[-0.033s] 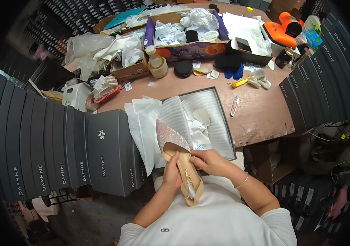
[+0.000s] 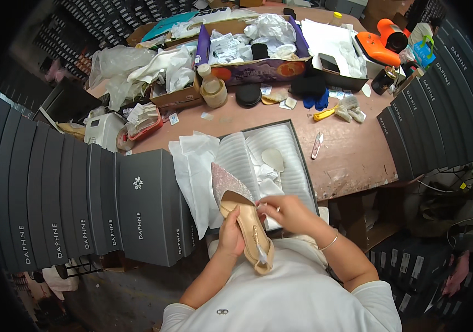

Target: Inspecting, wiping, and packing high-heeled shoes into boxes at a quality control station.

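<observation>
My left hand [image 2: 231,233] grips a pointed shoe [image 2: 255,241] by its side, thumb over the beige insole. Its toe is pink and glittery, pointing up and left, and a clear bit of plastic shows at the heel end. Close beside the shoe's right edge is my right hand [image 2: 295,214], its fingers bent and drawn together. Whatever is between those fingertips is too small to make out. Beyond both hands lies an uncovered dark shoe box [image 2: 301,157] lined with white padded wrap [image 2: 287,138]; white tissue paper [image 2: 191,160] spills over its left side.
Dark shoe boxes [image 2: 146,205] stand in a row at left, with more boxes [image 2: 408,116] stacked at right. Small thread snips [image 2: 317,145] and a yellow-handled tool [image 2: 325,114] lie on the table. Farther back are a glue bottle [image 2: 212,88] and a purple carton [image 2: 258,71] of crumpled paper.
My right hand has come slightly away from the shoe's insole, toward the right and up. The shoe's heel end has shifted a little, still in my left hand.
</observation>
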{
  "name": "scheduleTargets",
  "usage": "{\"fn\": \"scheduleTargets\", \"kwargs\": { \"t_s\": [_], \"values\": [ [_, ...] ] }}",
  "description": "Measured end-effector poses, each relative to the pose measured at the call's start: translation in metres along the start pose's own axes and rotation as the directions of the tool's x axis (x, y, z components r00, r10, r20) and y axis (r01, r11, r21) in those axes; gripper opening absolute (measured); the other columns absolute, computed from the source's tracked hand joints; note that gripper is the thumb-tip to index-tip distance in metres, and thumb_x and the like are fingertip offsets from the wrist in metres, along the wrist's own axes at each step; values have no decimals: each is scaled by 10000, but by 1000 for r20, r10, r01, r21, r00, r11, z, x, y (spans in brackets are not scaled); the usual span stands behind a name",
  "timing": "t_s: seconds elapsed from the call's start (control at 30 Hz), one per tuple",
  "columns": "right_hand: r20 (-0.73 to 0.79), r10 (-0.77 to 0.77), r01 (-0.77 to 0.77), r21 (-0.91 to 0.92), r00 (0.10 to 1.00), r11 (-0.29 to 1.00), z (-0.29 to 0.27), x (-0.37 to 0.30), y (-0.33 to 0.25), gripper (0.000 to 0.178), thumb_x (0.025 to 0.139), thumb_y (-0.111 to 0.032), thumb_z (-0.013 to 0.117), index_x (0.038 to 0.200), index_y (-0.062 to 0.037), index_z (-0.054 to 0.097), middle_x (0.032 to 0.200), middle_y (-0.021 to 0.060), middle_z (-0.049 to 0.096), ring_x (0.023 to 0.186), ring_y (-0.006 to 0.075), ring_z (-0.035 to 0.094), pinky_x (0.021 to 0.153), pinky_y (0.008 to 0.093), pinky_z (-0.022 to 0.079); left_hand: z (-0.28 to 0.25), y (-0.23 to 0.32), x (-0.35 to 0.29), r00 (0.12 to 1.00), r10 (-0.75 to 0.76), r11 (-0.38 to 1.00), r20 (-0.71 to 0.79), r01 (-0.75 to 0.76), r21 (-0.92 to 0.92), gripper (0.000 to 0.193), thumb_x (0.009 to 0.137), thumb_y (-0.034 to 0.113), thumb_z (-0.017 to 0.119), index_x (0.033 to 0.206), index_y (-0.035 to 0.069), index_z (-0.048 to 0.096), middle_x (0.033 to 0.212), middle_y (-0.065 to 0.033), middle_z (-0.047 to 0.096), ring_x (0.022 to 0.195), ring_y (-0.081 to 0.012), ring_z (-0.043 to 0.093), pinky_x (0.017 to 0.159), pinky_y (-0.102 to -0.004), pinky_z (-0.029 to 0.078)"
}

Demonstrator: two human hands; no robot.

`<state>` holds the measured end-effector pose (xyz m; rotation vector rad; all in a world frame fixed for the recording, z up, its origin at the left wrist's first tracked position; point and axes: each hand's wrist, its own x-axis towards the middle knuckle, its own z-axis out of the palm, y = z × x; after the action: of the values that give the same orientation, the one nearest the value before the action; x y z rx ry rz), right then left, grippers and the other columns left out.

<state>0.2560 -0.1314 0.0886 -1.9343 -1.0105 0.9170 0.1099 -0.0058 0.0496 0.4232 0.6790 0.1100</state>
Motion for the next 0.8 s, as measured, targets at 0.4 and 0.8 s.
{"fn": "scheduleTargets", "kwargs": {
  "t_s": [0.4,0.8],
  "values": [
    [-540,-511,167,-560,669,811,-26,56,57,159,760,-133,717,889,-78,642,893,93,600,853,281,597,683,397,457,7,30,4,993,30,964,118,3,-266,698,884,518,539,1349,27,366,1238,-176,517,1135,-358,540,946,-493,473],
    [-100,-430,362,-392,897,846,55,36,-16,193,849,-218,643,826,-44,562,744,90,585,665,298,639,574,382,522,3,-10,-17,990,142,978,2,-140,-158,557,955,443,535,1326,42,427,1258,-106,532,1182,-229,502,1029,-379,391]
  ]
}}
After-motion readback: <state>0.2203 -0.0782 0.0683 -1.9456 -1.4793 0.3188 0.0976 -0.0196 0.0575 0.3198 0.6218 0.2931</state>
